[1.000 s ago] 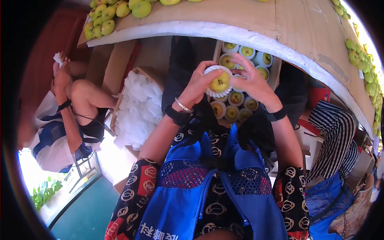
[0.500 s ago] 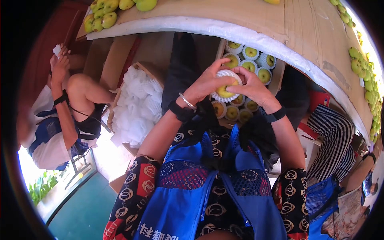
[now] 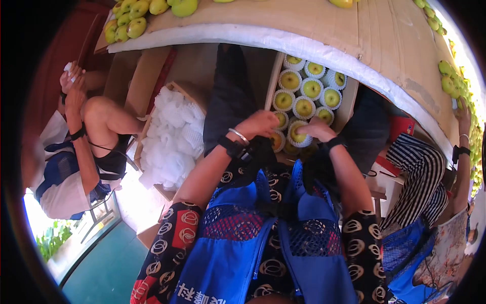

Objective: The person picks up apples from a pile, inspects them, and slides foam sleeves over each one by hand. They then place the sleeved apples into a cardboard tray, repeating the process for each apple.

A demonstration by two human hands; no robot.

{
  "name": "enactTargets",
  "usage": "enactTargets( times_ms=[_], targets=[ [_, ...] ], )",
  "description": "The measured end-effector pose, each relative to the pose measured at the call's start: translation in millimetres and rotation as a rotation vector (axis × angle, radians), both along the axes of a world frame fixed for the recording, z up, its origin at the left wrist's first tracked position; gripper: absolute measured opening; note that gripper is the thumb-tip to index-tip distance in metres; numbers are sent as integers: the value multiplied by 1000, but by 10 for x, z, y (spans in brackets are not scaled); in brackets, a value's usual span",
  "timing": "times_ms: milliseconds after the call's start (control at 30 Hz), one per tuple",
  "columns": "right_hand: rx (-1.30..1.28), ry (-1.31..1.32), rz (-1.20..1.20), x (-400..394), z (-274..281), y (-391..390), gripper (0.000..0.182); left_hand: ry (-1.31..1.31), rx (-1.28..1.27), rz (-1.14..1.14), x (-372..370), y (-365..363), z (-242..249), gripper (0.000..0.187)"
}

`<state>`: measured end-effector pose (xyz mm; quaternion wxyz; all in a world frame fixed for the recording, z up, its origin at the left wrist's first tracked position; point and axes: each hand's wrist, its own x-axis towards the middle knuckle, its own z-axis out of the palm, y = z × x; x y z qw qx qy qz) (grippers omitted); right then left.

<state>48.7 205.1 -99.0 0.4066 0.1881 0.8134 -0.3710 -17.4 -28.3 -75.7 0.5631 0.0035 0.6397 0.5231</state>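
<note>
A yellow-green apple (image 3: 299,134) in a white foam net sits in the near part of the carton, among other netted apples. My right hand (image 3: 320,129) has its thumb and fingertips on this apple from the right. To the left of it, my left hand (image 3: 257,124) hovers over the carton's near left corner, fingers loosely bent and slightly blurred, with nothing visible in them. Rows of netted apples (image 3: 311,89) fill the carton (image 3: 274,81) between my knees; my hands hide some of the nearest ones.
Left of my leg stands a box of white foam nets (image 3: 174,131). A cardboard-covered table (image 3: 304,25) with a white padded edge arches ahead, bearing bare apples (image 3: 132,20). A person (image 3: 76,137) sits at left holding something white; another person's arm (image 3: 461,152) reaches toward apples at right.
Both hands have come down toward me, and the netted apple they held is now low in the carton. My left hand has come off it. The person at right has reached up to the apples.
</note>
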Motion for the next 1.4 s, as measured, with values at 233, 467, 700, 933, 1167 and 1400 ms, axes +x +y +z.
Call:
enactTargets(
  times_ms=[233,467,700,933,1167,1400],
  targets=[
    [124,-28,-171,94,-479,-209,50,416,173,-944,202,350,-356,30],
    [-193,245,-658,421,-975,-331,39,450,69,-1218,338,475,-500,35],
    [-301,112,-953,463,-1113,-434,37,327,55,-1321,453,521,-822,37],
    [-159,157,-867,581,-1206,-338,35,184,19,-1473,380,674,-558,44],
    [-127,198,-1002,456,-1483,-487,42,267,-129,-1335,508,520,-834,40],
    [-180,335,-1340,416,-1268,-542,47,213,-116,-1238,493,536,-721,38]
  ],
)
